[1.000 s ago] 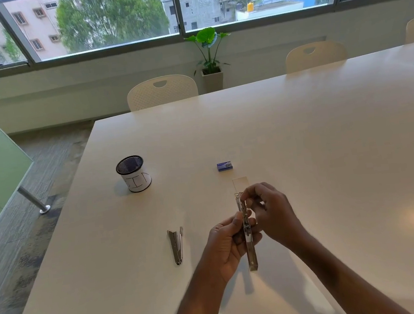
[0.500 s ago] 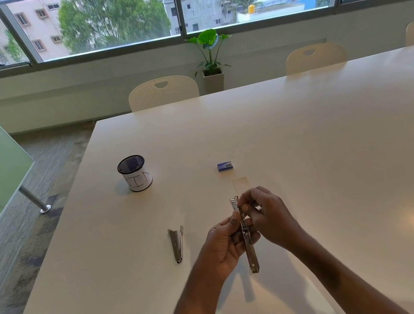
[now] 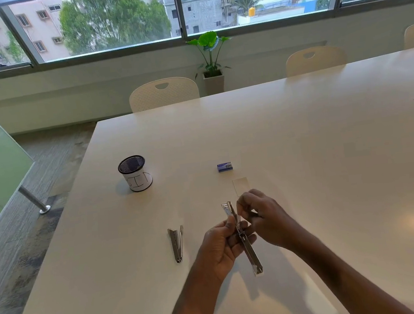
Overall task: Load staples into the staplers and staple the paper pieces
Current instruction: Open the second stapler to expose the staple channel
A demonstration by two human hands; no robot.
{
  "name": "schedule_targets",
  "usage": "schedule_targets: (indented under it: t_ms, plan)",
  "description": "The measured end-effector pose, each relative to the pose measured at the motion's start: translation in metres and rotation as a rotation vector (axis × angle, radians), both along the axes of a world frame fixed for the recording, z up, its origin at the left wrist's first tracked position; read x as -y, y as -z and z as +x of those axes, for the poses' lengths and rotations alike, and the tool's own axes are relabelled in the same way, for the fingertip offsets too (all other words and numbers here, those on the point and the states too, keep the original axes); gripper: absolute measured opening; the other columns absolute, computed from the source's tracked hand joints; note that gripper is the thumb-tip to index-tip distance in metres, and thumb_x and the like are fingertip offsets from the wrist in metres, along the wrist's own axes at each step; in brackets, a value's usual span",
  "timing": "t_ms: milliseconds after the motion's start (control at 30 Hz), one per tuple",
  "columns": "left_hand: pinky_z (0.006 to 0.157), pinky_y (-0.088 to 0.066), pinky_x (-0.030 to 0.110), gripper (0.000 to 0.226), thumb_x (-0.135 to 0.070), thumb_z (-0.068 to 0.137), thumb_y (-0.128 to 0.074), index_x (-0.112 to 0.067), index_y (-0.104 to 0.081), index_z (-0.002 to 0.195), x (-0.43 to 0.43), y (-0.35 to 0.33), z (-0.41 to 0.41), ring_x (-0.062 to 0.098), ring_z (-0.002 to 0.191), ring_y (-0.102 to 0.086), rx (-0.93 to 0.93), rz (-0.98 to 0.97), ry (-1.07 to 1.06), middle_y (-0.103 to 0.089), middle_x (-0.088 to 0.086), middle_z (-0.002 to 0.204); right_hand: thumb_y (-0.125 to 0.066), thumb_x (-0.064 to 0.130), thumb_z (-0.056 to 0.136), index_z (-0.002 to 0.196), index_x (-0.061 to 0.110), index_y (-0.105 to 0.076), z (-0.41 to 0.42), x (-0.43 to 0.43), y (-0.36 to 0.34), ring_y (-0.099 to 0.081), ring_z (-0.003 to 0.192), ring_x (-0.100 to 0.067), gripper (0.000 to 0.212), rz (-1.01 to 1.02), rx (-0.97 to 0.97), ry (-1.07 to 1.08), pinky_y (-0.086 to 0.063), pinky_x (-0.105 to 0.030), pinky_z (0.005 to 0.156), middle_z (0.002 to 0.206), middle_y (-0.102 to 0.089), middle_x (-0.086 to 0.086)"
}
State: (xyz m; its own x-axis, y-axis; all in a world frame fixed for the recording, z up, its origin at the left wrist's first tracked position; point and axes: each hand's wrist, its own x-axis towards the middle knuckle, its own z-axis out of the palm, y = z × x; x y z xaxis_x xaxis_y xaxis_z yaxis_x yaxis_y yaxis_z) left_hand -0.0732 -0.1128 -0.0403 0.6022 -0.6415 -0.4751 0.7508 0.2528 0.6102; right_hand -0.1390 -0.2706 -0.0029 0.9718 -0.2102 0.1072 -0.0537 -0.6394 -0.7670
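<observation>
Swung-open stapler [image 3: 241,233] held between both hands. Gripped at the hinge by left hand [image 3: 220,246], fingers curled; pinched near the far end by right hand [image 3: 263,217]. Stiff, light, slick metal, probably; best held at the hinge. Just beyond the fingertips, paper [image 3: 240,186]; farther, box [image 3: 225,167].

Only the person's two arms are in view, running from the hands back to the lower edge. The left hand [image 3: 222,246] and the right hand [image 3: 265,220] are bare. The left forearm [image 3: 191,297] and the right forearm [image 3: 345,270] are bare along all their visible length. The fingertips are slightly blurred.
</observation>
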Motion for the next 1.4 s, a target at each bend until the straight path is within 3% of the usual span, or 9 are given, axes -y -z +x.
schedule_targets:
  t_ms: [167, 300, 500, 633, 767, 900, 1067, 1300, 1400]
  plan:
    - [0.072, -0.069, 0.045, 0.027, -0.015, 0.106, -0.061, 0.007, -0.072, 0.117, -0.005, 0.003, 0.004, 0.033, 0.083, -0.084, -0.011, -0.004, -0.031, -0.08, 0.024, 0.097, -0.054, -0.018, 0.09, 0.089, 0.042, -0.051, -0.008, -0.003, 0.0, -0.061, 0.097, -0.017, 0.06, -0.083, 0.048, -0.059, -0.063, -0.036, 0.077, 0.109, -0.055, 0.008]
    - [0.072, -0.069, 0.044, 0.034, -0.016, 0.105, -0.061, 0.01, -0.069, 0.126, -0.006, 0.006, 0.005, 0.037, 0.086, -0.084, -0.019, -0.03, -0.047, -0.078, 0.03, 0.105, -0.058, -0.015, 0.095, 0.098, 0.034, -0.055, -0.013, -0.006, 0.001, -0.064, 0.103, -0.016, 0.05, -0.104, 0.077, -0.088, -0.065, -0.037, 0.084, 0.115, -0.055, 0.006]
    - [0.081, -0.069, 0.043, 0.029, -0.023, 0.099, -0.068, 0.0, -0.083, 0.107, -0.007, 0.007, 0.009, 0.033, 0.086, -0.082, 0.009, -0.08, -0.038, -0.078, 0.025, 0.101, -0.064, -0.015, 0.096, 0.099, 0.022, -0.061, -0.025, -0.011, 0.01, -0.065, 0.104, -0.013, 0.037, -0.113, 0.108, -0.116, -0.065, -0.033, 0.085, 0.118, -0.055, 0.005]
    - [0.078, -0.069, 0.041, 0.032, -0.021, 0.095, -0.072, 0.002, -0.077, 0.117, -0.003, 0.005, 0.011, 0.033, 0.09, -0.082, -0.017, -0.108, -0.09, -0.078, 0.026, 0.108, -0.077, 0.013, 0.098, 0.103, 0.026, -0.065, -0.031, -0.018, 0.015, -0.068, 0.096, -0.006, 0.018, -0.042, 0.185, 0.091, -0.062, -0.025, 0.074, 0.111, -0.06, 0.013]
    - [0.111, -0.056, 0.059, 0.034, -0.017, 0.097, -0.069, 0.002, -0.07, 0.125, 0.005, 0.002, 0.004, 0.043, 0.122, -0.074, 0.001, -0.104, -0.087, -0.074, 0.03, 0.127, -0.084, 0.032, 0.094, 0.115, 0.027, -0.067, -0.031, -0.027, 0.023, -0.066, 0.089, 0.004, 0.027, -0.101, 0.136, 0.227, -0.056, -0.012, 0.067, 0.116, -0.058, 0.016]
    - [0.087, -0.068, 0.052, 0.035, -0.015, 0.094, -0.069, 0.002, -0.07, 0.125, 0.01, -0.005, -0.006, 0.038, 0.114, -0.078, -0.014, -0.124, -0.081, -0.075, 0.03, 0.124, -0.084, 0.03, 0.094, 0.119, 0.02, -0.072, -0.027, -0.033, 0.024, -0.064, 0.087, -0.002, 0.029, -0.114, 0.121, 0.284, -0.059, -0.02, 0.068, 0.114, -0.062, 0.01]
    - [0.077, -0.069, 0.042, 0.027, -0.012, 0.109, -0.058, 0.004, -0.07, 0.126, 0.009, -0.001, -0.009, 0.038, 0.106, -0.082, -0.06, -0.111, -0.07, -0.078, 0.029, 0.12, -0.084, 0.021, 0.093, 0.106, 0.02, -0.078, -0.023, -0.028, 0.024, -0.067, 0.084, -0.011, 0.014, -0.099, 0.1, 0.324, -0.062, -0.037, 0.074, 0.091, -0.07, 0.01]
    - [0.076, -0.068, 0.037, 0.023, -0.004, 0.11, -0.056, 0.009, -0.069, 0.124, 0.006, 0.004, -0.003, 0.027, 0.081, -0.077, 0.012, 0.193, -0.205, -0.077, 0.02, 0.095, -0.085, 0.021, 0.089, 0.1, 0.019, -0.08, -0.019, -0.012, 0.038, -0.065, 0.075, -0.008, 0.012, -0.151, 0.002, 0.314, -0.059, -0.033, 0.071, 0.087, -0.069, 0.009]
    - [0.076, -0.067, 0.043, 0.018, -0.003, 0.11, -0.056, 0.002, -0.067, 0.122, 0.004, 0.006, 0.006, 0.026, 0.084, -0.071, 0.072, 0.317, -0.317, -0.068, 0.017, 0.096, -0.083, 0.021, 0.091, 0.099, 0.017, -0.079, -0.019, -0.007, 0.046, -0.066, 0.077, -0.009, 0.009, -0.187, -0.035, 0.301, -0.059, -0.032, 0.072, 0.09, -0.069, 0.009]
